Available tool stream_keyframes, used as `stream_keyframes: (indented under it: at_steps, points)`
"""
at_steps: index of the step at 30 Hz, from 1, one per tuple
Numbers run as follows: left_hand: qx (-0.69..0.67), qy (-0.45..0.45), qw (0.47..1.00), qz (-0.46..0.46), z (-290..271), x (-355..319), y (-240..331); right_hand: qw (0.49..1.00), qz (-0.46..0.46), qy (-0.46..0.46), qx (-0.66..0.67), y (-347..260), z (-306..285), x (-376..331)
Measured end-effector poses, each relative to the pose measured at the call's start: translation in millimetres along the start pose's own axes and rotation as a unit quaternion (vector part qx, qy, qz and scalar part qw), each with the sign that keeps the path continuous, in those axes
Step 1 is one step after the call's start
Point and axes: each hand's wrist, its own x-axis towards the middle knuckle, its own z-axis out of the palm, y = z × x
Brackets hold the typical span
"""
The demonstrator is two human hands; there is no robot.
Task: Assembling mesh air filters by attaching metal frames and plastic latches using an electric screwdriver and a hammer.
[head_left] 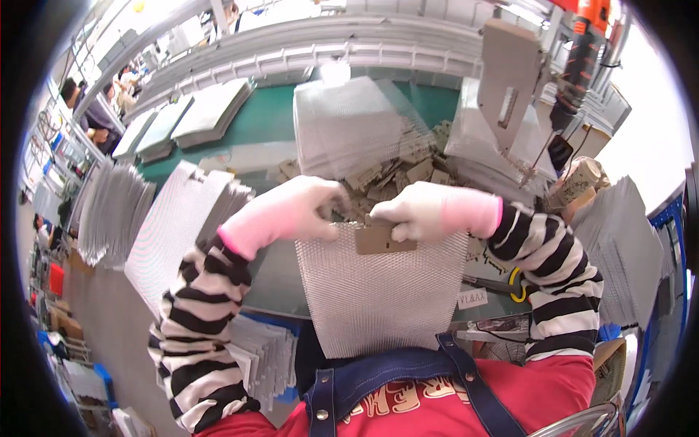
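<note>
A silver expanded-mesh sheet (pixel 382 298) hangs in front of me, its lower edge against my apron. A small brown cardboard piece (pixel 386 239) with a slot sits at the middle of its top edge. My right hand (pixel 426 211), in a white glove with a pink cuff, pinches the cardboard piece at the sheet's top edge. My left hand (pixel 313 209), gloved alike, is at the sheet's upper left corner. Its thumb lies against the sheet and its curled fingers stand apart from the thumb. Beyond both hands lies a pile of loose cardboard pieces (pixel 419 172).
A stack of mesh sheets (pixel 346 124) stands on the green table (pixel 273 116), with more stacks (pixel 211 113) at the far left. Yellow-handled scissors (pixel 518 285) lie by my right forearm. An orange power tool (pixel 593 14) hangs at the upper right, beside a grey slotted bracket (pixel 506 80).
</note>
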Motion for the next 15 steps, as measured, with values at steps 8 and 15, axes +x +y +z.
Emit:
stream_keyframes:
  at_steps: [8, 15]
  points:
    - [-0.525, 0.331, 0.780, -0.084, 93.6, -43.3, -52.7, 0.801, 0.030, 0.575, -0.162, 12.2, -111.2, 22.4]
    - [-0.485, 0.353, 0.799, -0.047, 90.8, -61.6, -11.0, 0.919, 0.242, 0.294, -0.095, 70.0, -179.6, 10.6]
